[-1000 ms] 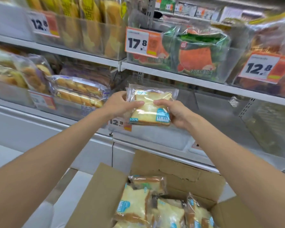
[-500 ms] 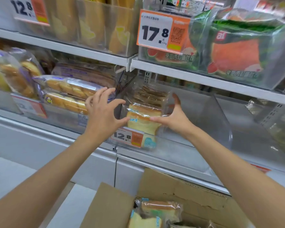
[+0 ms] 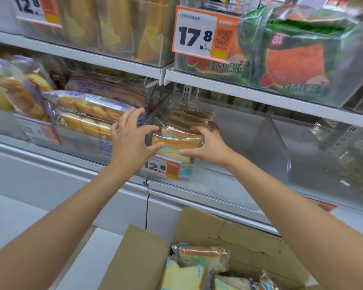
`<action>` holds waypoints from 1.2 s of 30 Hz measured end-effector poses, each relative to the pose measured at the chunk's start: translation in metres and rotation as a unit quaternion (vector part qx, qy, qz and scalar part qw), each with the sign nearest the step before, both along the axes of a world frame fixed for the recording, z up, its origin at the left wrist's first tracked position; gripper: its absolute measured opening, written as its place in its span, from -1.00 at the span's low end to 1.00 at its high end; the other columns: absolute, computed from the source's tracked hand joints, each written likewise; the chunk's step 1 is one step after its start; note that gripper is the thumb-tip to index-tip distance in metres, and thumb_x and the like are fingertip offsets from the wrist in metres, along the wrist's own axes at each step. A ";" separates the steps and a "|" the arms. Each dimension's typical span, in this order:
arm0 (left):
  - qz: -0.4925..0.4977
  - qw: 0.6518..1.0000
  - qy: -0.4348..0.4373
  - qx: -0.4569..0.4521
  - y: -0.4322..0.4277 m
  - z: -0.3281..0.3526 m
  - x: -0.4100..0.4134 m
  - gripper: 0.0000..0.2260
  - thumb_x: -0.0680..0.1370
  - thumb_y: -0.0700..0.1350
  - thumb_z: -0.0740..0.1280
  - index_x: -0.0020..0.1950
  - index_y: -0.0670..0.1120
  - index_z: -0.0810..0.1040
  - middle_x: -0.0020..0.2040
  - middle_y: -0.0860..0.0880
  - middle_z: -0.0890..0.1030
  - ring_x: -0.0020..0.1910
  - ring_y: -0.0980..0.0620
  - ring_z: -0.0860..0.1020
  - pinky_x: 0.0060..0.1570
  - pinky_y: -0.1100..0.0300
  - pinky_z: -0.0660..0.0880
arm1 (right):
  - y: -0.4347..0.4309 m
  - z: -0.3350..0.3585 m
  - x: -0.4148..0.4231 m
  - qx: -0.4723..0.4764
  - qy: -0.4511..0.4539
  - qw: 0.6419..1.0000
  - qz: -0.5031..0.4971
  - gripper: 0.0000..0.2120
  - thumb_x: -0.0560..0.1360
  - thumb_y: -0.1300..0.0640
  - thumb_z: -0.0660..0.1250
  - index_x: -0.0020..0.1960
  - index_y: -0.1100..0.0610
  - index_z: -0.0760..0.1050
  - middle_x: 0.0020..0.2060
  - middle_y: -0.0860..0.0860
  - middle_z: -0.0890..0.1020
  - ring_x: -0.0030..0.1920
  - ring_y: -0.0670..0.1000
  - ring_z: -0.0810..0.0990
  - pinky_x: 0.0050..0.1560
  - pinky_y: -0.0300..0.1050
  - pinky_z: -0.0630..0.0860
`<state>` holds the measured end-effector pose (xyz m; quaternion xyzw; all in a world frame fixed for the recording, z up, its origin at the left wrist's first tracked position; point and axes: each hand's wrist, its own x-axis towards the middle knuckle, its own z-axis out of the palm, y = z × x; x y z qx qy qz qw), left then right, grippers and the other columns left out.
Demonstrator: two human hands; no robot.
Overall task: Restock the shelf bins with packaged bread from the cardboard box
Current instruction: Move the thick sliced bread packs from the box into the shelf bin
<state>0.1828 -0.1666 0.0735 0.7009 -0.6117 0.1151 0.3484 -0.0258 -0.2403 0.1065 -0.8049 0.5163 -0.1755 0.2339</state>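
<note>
Packaged bread at front of row in clear bin, middle shelf. R fingers curled over top edge, thumb under near corner, pinching pack between. L fingers spread wide and straight, holding nothing. Tips close to pack's L side, contact not clear.

R hand gripping, L hand hovering by bin's L wall. Pack leaning against row of same packs behind, directly above 12.8 price tag on bin front. To R, bare bin floor and clear divider. To L, neighbouring roll bags, just beside L fingers. Below, cardboard box open w/ more packs inside, so restock judged partway.

Risks:
- Could flop fwd over low front lip if released before resting back on row.
- Soft slices apt to squash under too tight a pinch.
- Slick wrap likely to slide.
- Spread L fingers near enough to snag roll bags or knock tag on way out.
</note>
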 end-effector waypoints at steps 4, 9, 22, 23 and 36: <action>0.004 0.998 -0.029 -0.061 0.015 0.007 -0.021 -0.70 0.38 0.03 0.53 0.08 0.04 0.63 0.40 -0.09 0.42 0.43 -0.13 0.29 0.28 -0.13 0.22 | 0.024 0.002 -0.019 -0.079 -0.020 0.996 -0.020 -0.41 0.39 -0.09 0.50 0.37 -0.08 0.41 0.50 0.10 0.16 0.51 0.13 0.08 0.49 0.06 0.14; -0.112 0.992 0.003 -0.058 0.051 0.009 -0.074 -0.81 0.39 -0.09 0.53 -0.05 -0.06 0.61 -0.03 -0.03 0.51 -0.06 -0.07 0.53 -0.08 0.01 0.47 | 0.076 -0.011 -0.058 -0.192 -0.061 0.979 -0.015 -0.81 0.45 0.09 0.43 0.05 0.07 0.56 -0.02 -0.10 0.40 -0.07 -0.10 0.40 -0.05 -0.18 0.40; -0.101 0.928 0.184 0.308 0.158 -0.108 -0.106 -0.82 0.43 0.05 0.51 -0.09 0.16 0.53 0.03 0.01 0.54 -0.19 0.15 0.50 0.02 0.09 0.50 | 0.195 -0.173 -0.151 0.284 -0.027 0.954 -0.095 -0.63 0.47 -0.19 0.37 -0.19 0.13 0.65 -0.17 0.11 0.66 0.11 0.16 0.63 -0.04 -0.08 0.50; -0.093 0.927 0.188 0.312 0.158 -0.110 -0.105 -0.82 0.43 0.05 0.50 -0.11 0.18 0.51 0.04 0.01 0.55 -0.19 0.15 0.52 0.02 0.08 0.51 | 0.197 -0.180 -0.144 0.307 -0.031 0.946 -0.099 -0.53 0.42 -0.30 0.35 -0.09 0.10 0.69 -0.04 0.12 0.69 0.16 0.15 0.61 0.07 -0.06 0.52; -0.185 0.842 0.306 0.404 0.139 -0.096 -0.140 -0.23 0.40 -0.06 0.56 0.52 -0.03 0.26 0.34 0.05 0.42 0.35 0.11 0.38 0.30 0.22 0.33 | 0.184 -0.131 -0.134 0.255 -0.208 0.944 0.017 -0.68 0.47 0.37 0.40 0.21 0.21 0.59 0.01 0.04 0.67 -0.09 -0.15 0.58 0.01 -0.34 0.51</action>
